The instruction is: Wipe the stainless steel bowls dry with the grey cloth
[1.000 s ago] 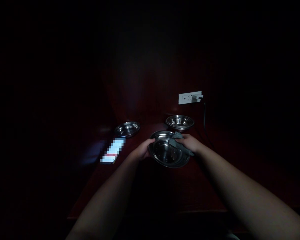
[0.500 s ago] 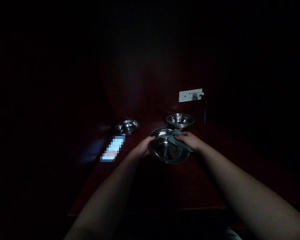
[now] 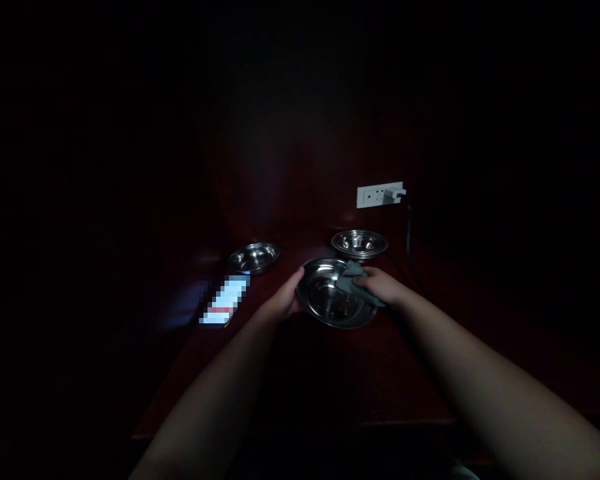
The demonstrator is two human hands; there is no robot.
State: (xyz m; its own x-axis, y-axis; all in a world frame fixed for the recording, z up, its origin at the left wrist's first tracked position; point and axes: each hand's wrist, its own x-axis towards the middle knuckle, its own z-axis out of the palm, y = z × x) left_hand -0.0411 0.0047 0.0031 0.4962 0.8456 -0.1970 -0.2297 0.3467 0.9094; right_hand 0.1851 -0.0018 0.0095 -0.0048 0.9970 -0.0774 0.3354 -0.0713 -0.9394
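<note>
A shiny steel bowl [image 3: 325,300] is held a little above the table, tilted toward me. My left hand [image 3: 287,298] grips its left rim, thumb at the edge and the other fingers hidden beneath. At the right side of the bowl, my right hand [image 3: 380,287] is closed on a grey-green cloth [image 3: 353,283], which lies against the inner wall and hangs over the rim. Behind, on the right, stand nested steel bowls [image 3: 359,245]. Another steel bowl [image 3: 255,257] rests at the back left.
A lit phone [image 3: 225,303], its screen pixelated, lies at the left of the dark red table [image 3: 300,393]. On the back wall a white socket panel [image 3: 373,195] carries a plugged-in charger [image 3: 394,195] with a cable [image 3: 409,230] hanging down. The surroundings are very dark.
My right hand has shifted the cloth slightly along the bowl's right side, and the cloth is more bunched. My left thumb has moved a little outward on the rim. The view has tipped slightly.
</note>
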